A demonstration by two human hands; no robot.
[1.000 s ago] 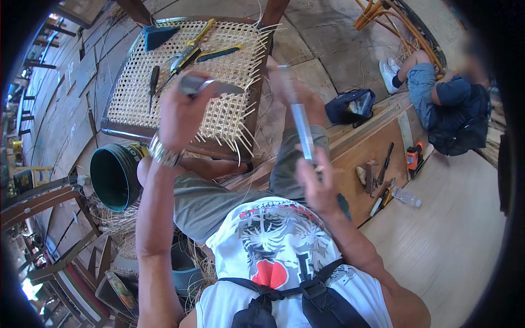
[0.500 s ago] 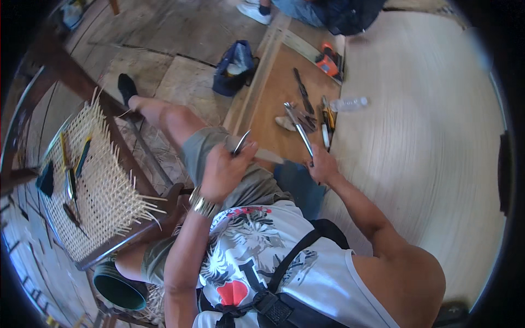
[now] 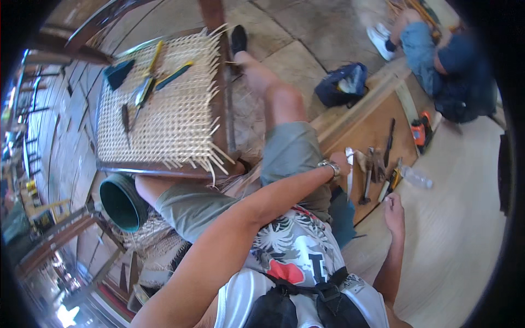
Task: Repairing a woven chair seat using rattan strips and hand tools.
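Observation:
My left hand reaches across my lap to the wooden board, its fingers closed on a knife with a pale blade and shiny handle. A watch with a metal band sits on that wrist. My right hand is held over the pale surface near the board's right edge, fingers loosely bent and nothing visible in them. Beside the knife lies a hammer with its dark head toward me. Close by are a dark slim tool and yellow-handled tools.
A chair with a woven cane seat stands at the left, several tools on it. Below it is a green bucket. A clear bottle, an orange-and-black tool and a dark bag lie right. Another person sits at upper right.
The view has swung left, so more of the chair shows. The shiny hammer has left my right hand and lies on the board. My left hand has moved over the board with the knife.

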